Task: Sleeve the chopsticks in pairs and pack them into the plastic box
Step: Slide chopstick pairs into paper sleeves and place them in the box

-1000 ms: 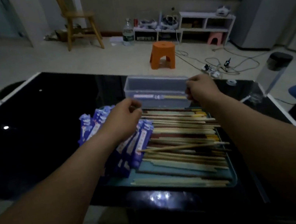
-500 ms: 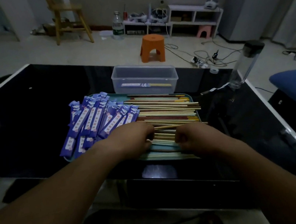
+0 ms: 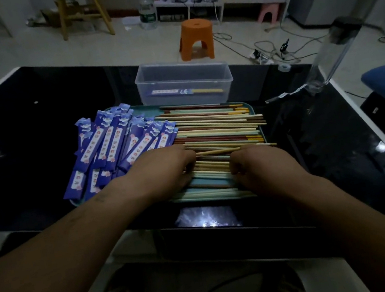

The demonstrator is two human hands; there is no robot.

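Observation:
A teal tray [image 3: 256,113] on the black table holds a pile of loose chopsticks [image 3: 218,126] on its right half and a fan of purple paper sleeves [image 3: 115,143] on its left half. Behind it stands the clear plastic box [image 3: 182,73], with one sleeved pair [image 3: 185,92] lying inside. My left hand [image 3: 165,170] and my right hand [image 3: 263,167] sit close together on the near part of the pile. Both have fingers curled down onto the chopsticks between them; the fingertips are hidden.
A clear water bottle [image 3: 331,58] leans at the table's right edge [image 3: 368,118]. The glossy black tabletop [image 3: 22,147] extends to the left. Beyond the table are an orange stool [image 3: 197,37], a wooden chair [image 3: 82,12] and floor cables [image 3: 269,50].
Both hands have pulled back from the plastic box, leaving the sleeved pair inside, and have come down onto the near chopsticks in the tray.

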